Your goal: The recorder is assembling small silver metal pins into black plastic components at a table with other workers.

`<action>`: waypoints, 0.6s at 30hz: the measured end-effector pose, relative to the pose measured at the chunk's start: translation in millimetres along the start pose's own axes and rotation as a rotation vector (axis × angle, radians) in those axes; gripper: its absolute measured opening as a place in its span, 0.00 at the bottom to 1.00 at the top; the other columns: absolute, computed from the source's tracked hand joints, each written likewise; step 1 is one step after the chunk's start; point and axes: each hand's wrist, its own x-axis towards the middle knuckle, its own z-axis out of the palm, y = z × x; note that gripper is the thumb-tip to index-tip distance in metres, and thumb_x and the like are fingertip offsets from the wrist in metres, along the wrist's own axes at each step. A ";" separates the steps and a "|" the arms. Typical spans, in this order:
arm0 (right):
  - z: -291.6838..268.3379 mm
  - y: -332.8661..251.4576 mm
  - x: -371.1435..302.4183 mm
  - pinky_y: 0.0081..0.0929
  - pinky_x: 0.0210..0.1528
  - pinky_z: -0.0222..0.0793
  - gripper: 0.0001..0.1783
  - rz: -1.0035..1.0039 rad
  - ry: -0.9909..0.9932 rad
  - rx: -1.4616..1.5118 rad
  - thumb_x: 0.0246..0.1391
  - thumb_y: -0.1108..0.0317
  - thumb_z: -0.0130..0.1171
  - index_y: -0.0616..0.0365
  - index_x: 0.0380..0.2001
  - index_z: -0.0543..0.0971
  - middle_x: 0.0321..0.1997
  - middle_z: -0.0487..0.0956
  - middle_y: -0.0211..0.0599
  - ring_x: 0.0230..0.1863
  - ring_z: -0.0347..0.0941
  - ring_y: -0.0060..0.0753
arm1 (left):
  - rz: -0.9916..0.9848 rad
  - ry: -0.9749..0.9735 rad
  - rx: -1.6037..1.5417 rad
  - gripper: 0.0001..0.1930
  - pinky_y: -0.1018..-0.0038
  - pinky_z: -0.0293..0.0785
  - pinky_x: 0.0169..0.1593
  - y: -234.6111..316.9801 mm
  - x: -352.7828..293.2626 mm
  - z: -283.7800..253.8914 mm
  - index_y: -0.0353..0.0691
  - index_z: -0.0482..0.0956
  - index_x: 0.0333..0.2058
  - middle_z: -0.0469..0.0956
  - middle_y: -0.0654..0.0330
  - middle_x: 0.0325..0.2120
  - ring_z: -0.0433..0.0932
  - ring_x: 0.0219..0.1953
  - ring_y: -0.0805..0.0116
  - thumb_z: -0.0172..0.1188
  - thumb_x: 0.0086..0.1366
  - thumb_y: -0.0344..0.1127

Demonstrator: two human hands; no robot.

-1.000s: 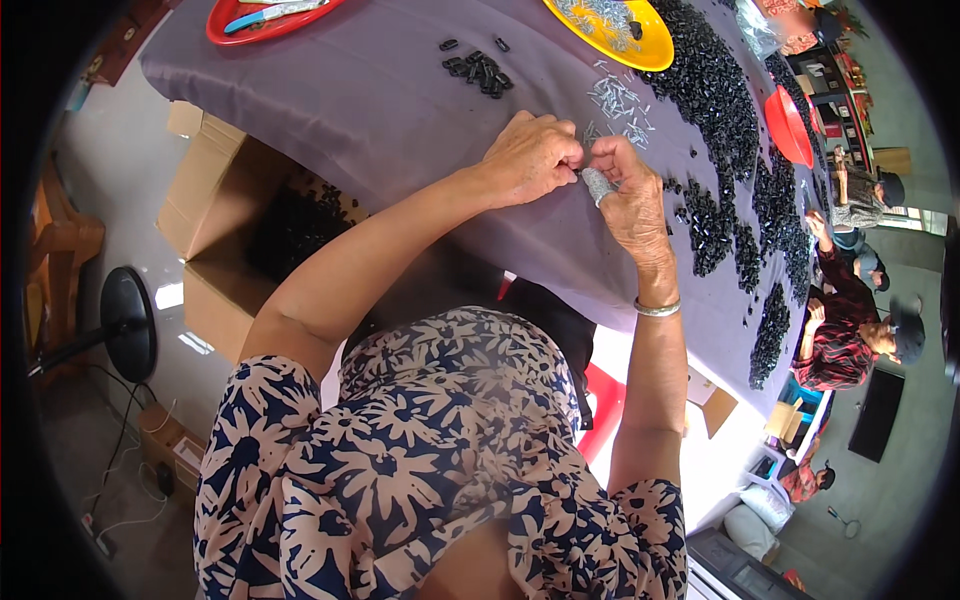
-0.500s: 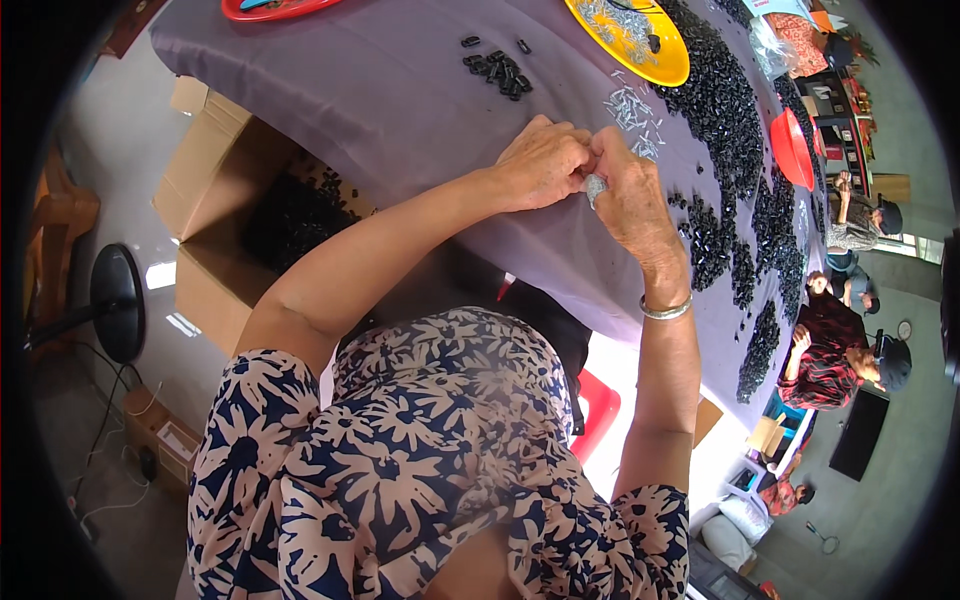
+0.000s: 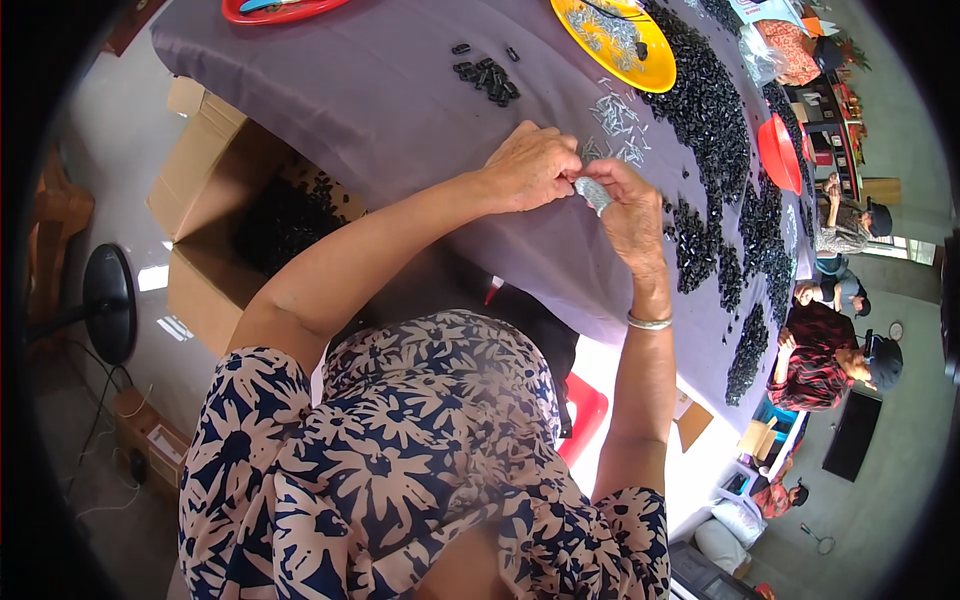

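Note:
My left hand (image 3: 530, 168) is above the front edge of the cloth-covered table, its thumb and fingers pinched together. What lies between those fingertips is too small to make out. Close beside it is my right hand (image 3: 632, 210), its fingers curled toward the left fingertips. A silvery-grey thing (image 3: 592, 192) shows at its thumb side; whether it covers the thumb or is held, I cannot tell. Just beyond the hands lie loose small clear pieces (image 3: 617, 122). Farther left is a small group of glossy black pieces (image 3: 487, 80).
A yellow plate (image 3: 660, 78) of clear pieces stands at the back, a red plate (image 3: 290, 14) farther left. Black pieces (image 3: 710, 110) spread along the right. A red bowl (image 3: 777, 155) stands beyond. A cardboard box (image 3: 205, 190) holds more black pieces. Other people (image 3: 825, 355) sit at right.
My hands have drawn slightly apart at the fingertips, and more of the silvery-grey thing shows. The whole view has shifted a little, so the table appears farther left.

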 end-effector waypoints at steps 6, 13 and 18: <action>20.7 -1.8 -3.8 0.16 0.31 0.69 0.04 -0.025 0.137 -0.150 0.51 0.81 0.61 0.63 0.31 0.78 0.27 0.78 0.27 0.28 0.72 0.13 | 0.030 0.058 -0.011 0.04 0.66 0.62 0.43 -2.1 -0.6 2.5 0.40 0.79 0.25 0.72 0.64 0.26 0.73 0.37 0.65 0.64 0.49 0.31; 31.1 4.4 -8.2 0.13 0.32 0.68 0.03 -0.100 0.248 -0.127 0.53 0.82 0.60 0.64 0.31 0.77 0.25 0.76 0.20 0.29 0.69 0.08 | 0.053 0.061 0.004 0.04 0.65 0.62 0.42 -0.7 -1.3 0.8 0.41 0.80 0.26 0.72 0.64 0.27 0.73 0.38 0.64 0.64 0.49 0.30; 27.9 5.0 -10.6 0.13 0.32 0.68 0.03 -0.075 0.220 -0.139 0.54 0.81 0.60 0.63 0.32 0.78 0.27 0.77 0.21 0.29 0.69 0.09 | 0.029 0.065 -0.014 0.05 0.65 0.61 0.43 0.3 -1.6 3.8 0.41 0.80 0.27 0.72 0.64 0.27 0.73 0.38 0.63 0.64 0.50 0.31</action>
